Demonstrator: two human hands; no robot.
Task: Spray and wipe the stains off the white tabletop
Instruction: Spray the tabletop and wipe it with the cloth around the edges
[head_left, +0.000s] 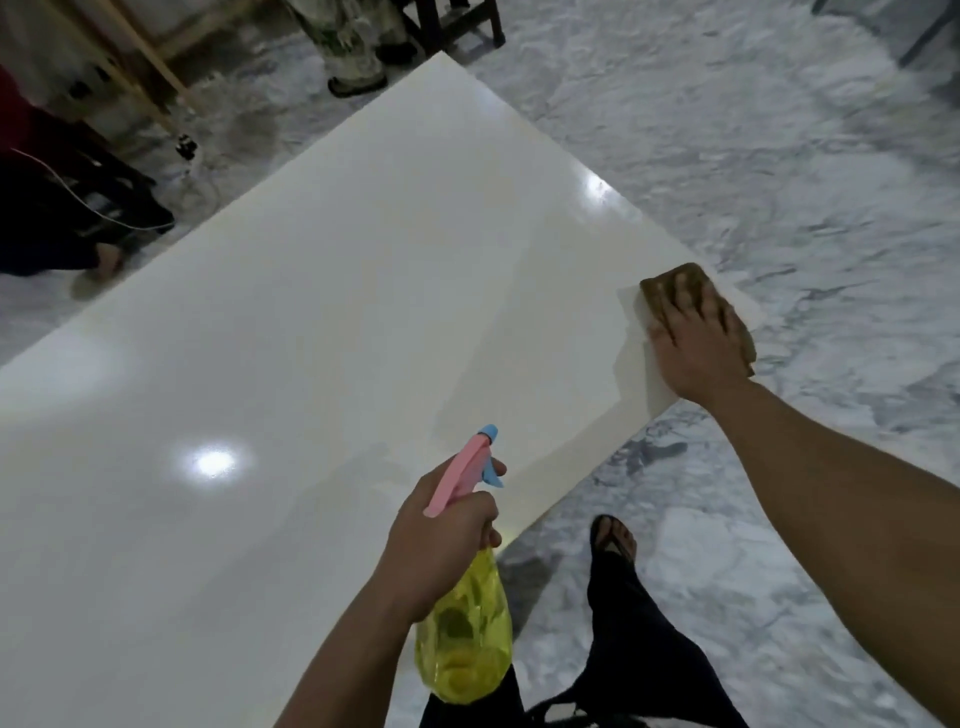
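A large white tabletop (322, 322) fills the middle of the head view, glossy with two light reflections. My left hand (441, 540) grips a yellow spray bottle (467, 644) with a pink and blue trigger head, held over the near edge and pointing across the table. My right hand (696, 348) presses flat on a brown cloth (670, 278) at the table's right corner. A faint wet sheen lies on the surface around the cloth. No distinct stains show on the white surface.
Grey marbled floor (753, 156) surrounds the table. My sandalled foot (615, 540) stands by the near edge. Another person's legs (358, 52) stand beyond the far corner, and a seated person in dark clothes (62, 208) is at the left. Wooden furniture legs (145, 57) stand at the back.
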